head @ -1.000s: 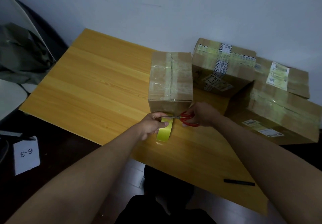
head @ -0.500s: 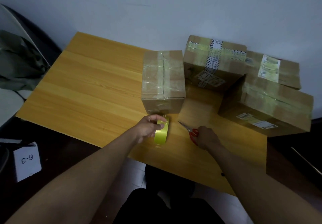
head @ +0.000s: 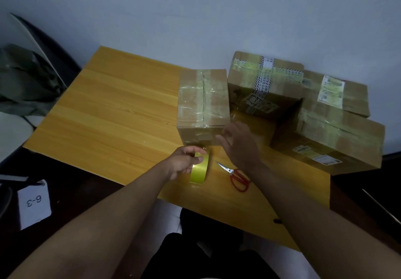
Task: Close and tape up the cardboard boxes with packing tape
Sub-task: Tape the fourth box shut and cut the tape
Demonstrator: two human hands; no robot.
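A closed cardboard box [head: 202, 103] with clear tape across its top stands mid-table. My left hand [head: 184, 161] grips a yellow-green roll of packing tape [head: 199, 170] on edge just in front of the box. My right hand [head: 236, 144] hovers with fingers spread and relaxed at the box's near right corner, holding nothing. Red-handled scissors [head: 236, 175] lie flat on the table below that hand. Further right sit three more taped boxes: one with black-and-white tape [head: 263, 83], a labelled one behind [head: 338, 92] and a large one [head: 332, 142].
The wooden table [head: 112, 114] has bare room on its left half. A black pen [head: 277, 221] lies near the front edge. A paper marked 6-3 [head: 34, 202] is on the dark floor at left, and a chair with green cloth [head: 23, 81] stands beyond.
My right hand cut the tape at the box, set the scissors down on the table, let go of them and rose toward the box's corner. My left hand kept the roll.
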